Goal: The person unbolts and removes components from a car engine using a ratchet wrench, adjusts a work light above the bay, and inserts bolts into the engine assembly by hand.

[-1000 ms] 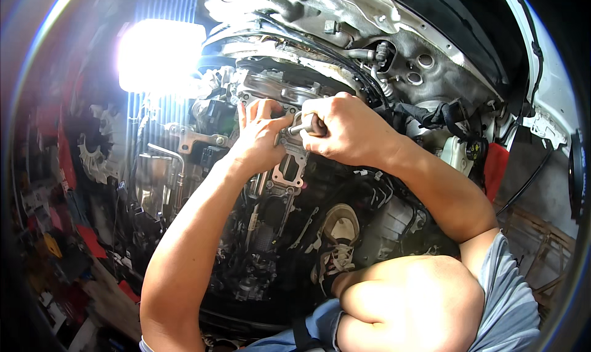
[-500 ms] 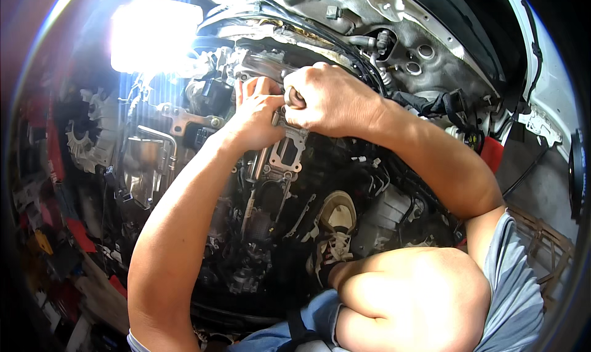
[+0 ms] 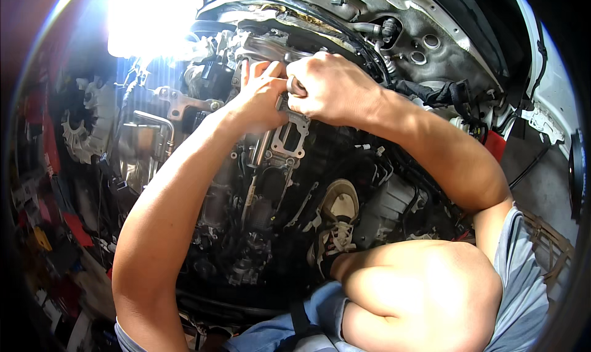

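Note:
My left hand [image 3: 261,99] lies over the upper part of an engine, fingers stretched out and slightly apart against the metal. Close beside it, my right hand [image 3: 332,87] is closed in a fist. A rounded, dull end of something shows inside the curl of its forefinger; the rest is hidden, so I cannot tell what it is. The left forefinger reaches up to the right fist. Just below the hands sits a pale metal flange [image 3: 291,136] with a rectangular opening. A slim metal tube [image 3: 261,149] runs down alongside it.
A glaring work light [image 3: 154,19] stands at the upper left. Bundled black hoses [image 3: 320,13] cross the far side. My shoe [image 3: 340,204] rests among engine-bay parts, with my bent knee [image 3: 431,284] at the lower right. A metal bracket [image 3: 178,102] projects left of the hands.
My viewpoint has shifted slightly, and the hands sit a little higher in view. The right fist has turned slightly; both hands stay together at the same spot on the engine.

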Motion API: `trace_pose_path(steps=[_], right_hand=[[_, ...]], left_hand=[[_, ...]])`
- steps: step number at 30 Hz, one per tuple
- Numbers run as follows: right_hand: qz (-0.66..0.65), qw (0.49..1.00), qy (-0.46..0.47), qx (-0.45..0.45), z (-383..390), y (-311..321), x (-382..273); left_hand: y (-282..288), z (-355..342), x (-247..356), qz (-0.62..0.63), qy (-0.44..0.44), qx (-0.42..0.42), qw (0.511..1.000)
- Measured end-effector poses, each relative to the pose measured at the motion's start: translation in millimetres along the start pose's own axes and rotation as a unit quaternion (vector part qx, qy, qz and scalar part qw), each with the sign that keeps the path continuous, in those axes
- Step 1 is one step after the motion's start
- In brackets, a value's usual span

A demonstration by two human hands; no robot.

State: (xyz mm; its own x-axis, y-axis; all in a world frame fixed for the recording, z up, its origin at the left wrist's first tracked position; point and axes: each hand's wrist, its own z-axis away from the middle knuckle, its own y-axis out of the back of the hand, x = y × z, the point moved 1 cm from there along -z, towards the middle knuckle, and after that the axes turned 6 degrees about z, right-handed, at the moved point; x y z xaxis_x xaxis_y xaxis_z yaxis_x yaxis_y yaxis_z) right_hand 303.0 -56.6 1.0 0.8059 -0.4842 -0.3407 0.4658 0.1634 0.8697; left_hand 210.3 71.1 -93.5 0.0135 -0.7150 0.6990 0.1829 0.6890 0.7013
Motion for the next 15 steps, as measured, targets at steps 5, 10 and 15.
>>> trace_pose_path(steps=[5, 10, 15], right_hand=[[0.076, 0.995, 0.061, -0.038, -11.4, -5.8, 2.6], [0.062, 0.991, 0.092, -0.07, -20.4, 5.5, 4.3], [0.028, 0.997, 0.009, -0.074, -13.6, 5.6, 7.9]], left_hand=[[-4.4, 2.0, -2.5, 0.045, -0.004, 0.03, 0.999], [0.7, 5.9, 2.6, -0.003, 0.002, 0.044, 0.999], [-4.8, 11.4, 19.6, 0.031, 0.037, 0.139, 0.989]])
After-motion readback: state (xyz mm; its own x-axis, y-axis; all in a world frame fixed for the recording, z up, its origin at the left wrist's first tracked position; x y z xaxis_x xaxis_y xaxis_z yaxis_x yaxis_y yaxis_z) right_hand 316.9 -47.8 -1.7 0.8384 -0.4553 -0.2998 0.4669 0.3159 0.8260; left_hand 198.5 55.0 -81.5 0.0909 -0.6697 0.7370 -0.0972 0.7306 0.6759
